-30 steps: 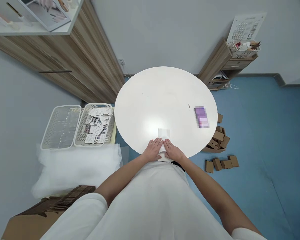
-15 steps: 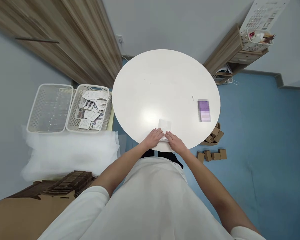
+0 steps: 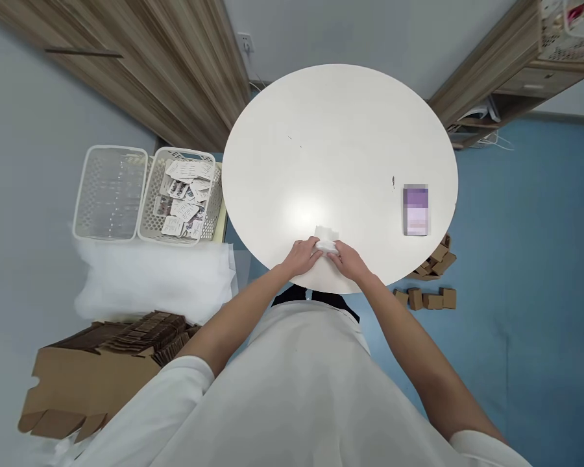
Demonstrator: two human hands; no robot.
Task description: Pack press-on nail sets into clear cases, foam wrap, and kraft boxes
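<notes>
A small white folded sheet (image 3: 326, 240) lies near the front edge of the round white table (image 3: 340, 130). My left hand (image 3: 302, 257) grips its left side between thumb and fingers. On the right side, my right hand (image 3: 349, 259) pinches it in the same way. The near part of the sheet looks rolled or folded over, with a flat part beyond it. Farther right on the table is a purple and pink item (image 3: 415, 211), pixelated in the view.
At the left stand a clear-looking basket (image 3: 111, 194) and a white basket of small packets (image 3: 179, 242). White foam sheets (image 3: 150, 275) and flattened cardboard (image 3: 97, 376) lie below them. Small brown boxes (image 3: 433, 301) sit on the floor at right.
My fingers, flat on the sheet before, are now curled round its sides. The sheet's near part has been folded or rolled away from me and looks shorter. The camera view has shifted.
</notes>
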